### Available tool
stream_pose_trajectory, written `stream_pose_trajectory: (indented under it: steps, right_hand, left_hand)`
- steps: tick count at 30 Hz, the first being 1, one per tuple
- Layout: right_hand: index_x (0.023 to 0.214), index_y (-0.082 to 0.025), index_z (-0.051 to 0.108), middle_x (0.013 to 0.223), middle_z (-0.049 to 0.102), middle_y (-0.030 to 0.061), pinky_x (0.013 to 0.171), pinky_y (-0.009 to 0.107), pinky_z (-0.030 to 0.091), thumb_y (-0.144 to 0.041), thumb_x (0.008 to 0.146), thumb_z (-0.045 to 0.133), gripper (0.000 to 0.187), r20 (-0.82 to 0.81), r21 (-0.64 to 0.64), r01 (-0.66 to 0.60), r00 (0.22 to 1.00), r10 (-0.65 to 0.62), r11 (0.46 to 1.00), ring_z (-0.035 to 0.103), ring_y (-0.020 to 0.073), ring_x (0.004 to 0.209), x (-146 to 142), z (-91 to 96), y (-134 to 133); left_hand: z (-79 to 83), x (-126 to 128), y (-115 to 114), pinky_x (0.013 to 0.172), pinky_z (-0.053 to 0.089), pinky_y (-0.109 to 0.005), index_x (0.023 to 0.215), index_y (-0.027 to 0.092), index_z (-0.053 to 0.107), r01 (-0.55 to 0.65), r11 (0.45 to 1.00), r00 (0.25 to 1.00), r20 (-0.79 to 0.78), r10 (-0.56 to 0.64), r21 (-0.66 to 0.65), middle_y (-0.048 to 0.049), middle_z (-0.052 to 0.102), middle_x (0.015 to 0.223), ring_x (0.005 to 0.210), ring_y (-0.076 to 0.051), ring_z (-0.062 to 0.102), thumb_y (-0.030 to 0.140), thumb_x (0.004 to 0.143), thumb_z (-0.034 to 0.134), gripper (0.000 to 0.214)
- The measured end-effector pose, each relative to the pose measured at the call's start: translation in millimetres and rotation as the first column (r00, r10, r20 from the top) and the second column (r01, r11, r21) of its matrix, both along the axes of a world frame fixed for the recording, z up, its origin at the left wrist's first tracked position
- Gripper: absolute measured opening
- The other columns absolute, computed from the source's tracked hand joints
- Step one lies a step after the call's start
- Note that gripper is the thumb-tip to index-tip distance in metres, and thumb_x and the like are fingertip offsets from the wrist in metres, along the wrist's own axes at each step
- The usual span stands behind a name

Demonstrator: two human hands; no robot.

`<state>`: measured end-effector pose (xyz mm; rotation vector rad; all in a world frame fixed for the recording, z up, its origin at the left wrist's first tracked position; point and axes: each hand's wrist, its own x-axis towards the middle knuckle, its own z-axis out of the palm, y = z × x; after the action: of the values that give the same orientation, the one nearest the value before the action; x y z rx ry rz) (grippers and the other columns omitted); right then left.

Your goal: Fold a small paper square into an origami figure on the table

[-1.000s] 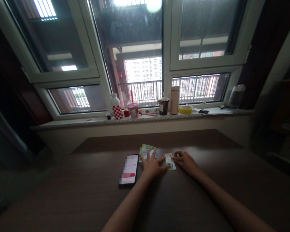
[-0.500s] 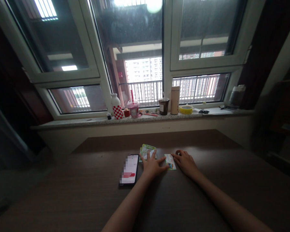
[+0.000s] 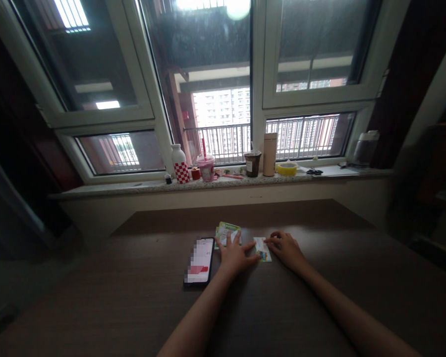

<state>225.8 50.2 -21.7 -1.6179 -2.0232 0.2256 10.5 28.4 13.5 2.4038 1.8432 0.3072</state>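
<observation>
On the dark wooden table [image 3: 134, 297] my left hand [image 3: 235, 255] lies flat with fingers spread. Its fingertips rest on a small stack of green cards [image 3: 226, 231], and its thumb reaches toward a single card [image 3: 262, 248]. My right hand [image 3: 287, 249] rests beside that single card with fingers loosely curled, its fingertips touching the card's right edge. A black phone [image 3: 199, 260] with a lit screen lies just left of my left hand.
A stone windowsill [image 3: 134, 187] runs behind the table. On it stand a red-checked white bottle [image 3: 179, 164], a pink drink cup [image 3: 206, 167], a dark cup [image 3: 251, 163], a tall flask [image 3: 269, 153], yellow tape [image 3: 287, 169] and scissors [image 3: 313, 172].
Almost nothing differs. My right hand's fingers have shifted slightly at the single card's edge; my left hand and the phone stay put.
</observation>
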Motion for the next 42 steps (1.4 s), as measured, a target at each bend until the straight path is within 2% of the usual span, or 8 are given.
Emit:
stream_pose_trajectory:
  steps: [6,17,27,35,42]
  right_hand:
    - [0.101,-0.037,0.073,0.114,0.061,0.0026,0.089,0.038,0.041,-0.043,0.087,0.054,0.025,-0.011,-0.032,0.058,0.998,-0.058,0.998,0.053,0.024,0.107,-6.0,6.4,-1.5]
    - [0.102,-0.04,0.073,0.114,0.061,0.0014,0.089,0.039,0.04,-0.044,0.084,0.058,0.024,0.044,-0.07,0.07,0.997,-0.067,0.995,0.052,0.0244,0.109,-6.2,15.3,-3.8]
    - [0.113,-0.041,0.068,0.124,0.057,0.0025,0.097,0.042,0.038,-0.049,0.082,0.057,0.033,0.068,-0.15,0.004,0.998,0.006,0.989,0.049,0.0257,0.117,-0.4,23.3,-7.9]
    - [0.122,-0.038,0.063,0.131,0.052,0.0046,0.104,0.04,0.035,-0.049,0.08,0.06,0.043,0.067,-0.181,-0.073,0.994,0.086,0.981,0.047,0.0248,0.121,5.5,21.4,-9.0]
    - [0.129,-0.036,0.057,0.139,0.046,0.0075,0.108,0.042,0.032,-0.051,0.077,0.064,0.055,0.049,-0.215,-0.139,0.987,0.153,0.967,0.042,0.028,0.128,11.5,21.3,-11.4]
  left_hand:
    - [4.4,-1.5,1.9,0.098,-0.014,-0.078,0.126,0.057,0.051,0.025,0.999,1.0,-0.015,-0.025,-0.021,0.0013,0.027,0.157,0.144,-0.043,0.008,0.082,0.074,0.039,0.059]
    - [7.0,-1.6,1.3,0.098,-0.014,-0.079,0.126,0.056,0.05,0.011,0.999,0.998,-0.055,-0.012,-0.031,0.0054,0.027,0.157,0.143,-0.045,0.007,0.082,0.074,0.037,0.06]
    - [5.1,-2.3,1.3,0.098,-0.012,-0.079,0.126,0.058,0.05,0.012,1.0,0.999,-0.044,-0.012,-0.017,0.0048,0.029,0.156,0.143,-0.044,0.01,0.083,0.074,0.035,0.06]
    - [7.8,-1.5,0.4,0.099,-0.013,-0.077,0.128,0.057,0.048,-0.004,0.999,0.998,-0.062,0.001,-0.049,0.0054,0.025,0.157,0.144,-0.045,0.007,0.083,0.074,0.035,0.062]
    - [8.6,-2.1,1.3,0.099,-0.014,-0.077,0.128,0.057,0.048,0.008,0.998,0.999,-0.041,-0.011,-0.057,0.004,0.026,0.157,0.144,-0.044,0.006,0.085,0.072,0.035,0.063]
